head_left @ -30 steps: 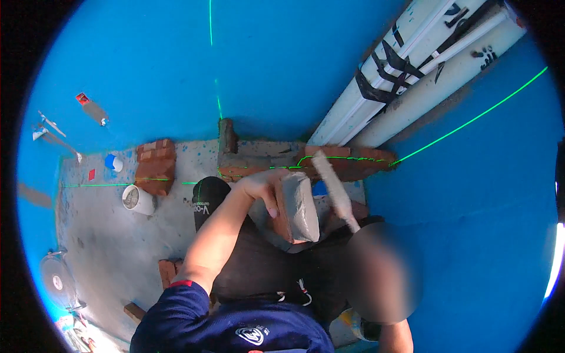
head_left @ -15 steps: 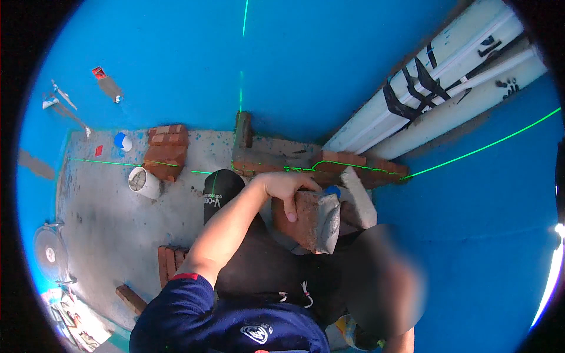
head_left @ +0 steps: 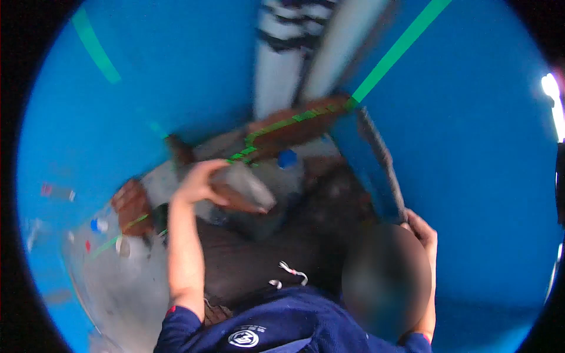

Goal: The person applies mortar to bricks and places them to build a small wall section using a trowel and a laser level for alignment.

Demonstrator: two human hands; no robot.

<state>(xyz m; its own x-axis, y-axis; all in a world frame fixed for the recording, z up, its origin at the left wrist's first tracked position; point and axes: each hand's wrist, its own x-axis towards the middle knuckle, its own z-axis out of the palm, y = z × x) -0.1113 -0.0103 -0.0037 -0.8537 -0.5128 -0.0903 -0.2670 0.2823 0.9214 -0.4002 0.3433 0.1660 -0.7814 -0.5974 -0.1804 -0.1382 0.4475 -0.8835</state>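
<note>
My left hand [head_left: 200, 185] grips a red brick [head_left: 235, 199] with grey mortar on one face, held in front of the low brick course [head_left: 303, 129] at the foot of the walls, which green laser lines cross. My right hand [head_left: 421, 229] is closed on a trowel [head_left: 382, 156], raised at the right with its blade coated grey. A small blue object [head_left: 286, 159] lies between them. A blurred round patch covers much of my right forearm, and motion smears the view.
Blue walls [head_left: 459, 165] surround a grey floor [head_left: 118, 282]. White pipes [head_left: 276, 82] with black tape stand in the corner ahead. A brick stack [head_left: 132, 206], a white bucket [head_left: 132, 247] and a small blue-and-white cup [head_left: 99, 225] sit at the left.
My view has swung round toward the corner. The brick in my left hand has moved forward and left toward the low course. The trowel has risen and shifted right, now more edge-on.
</note>
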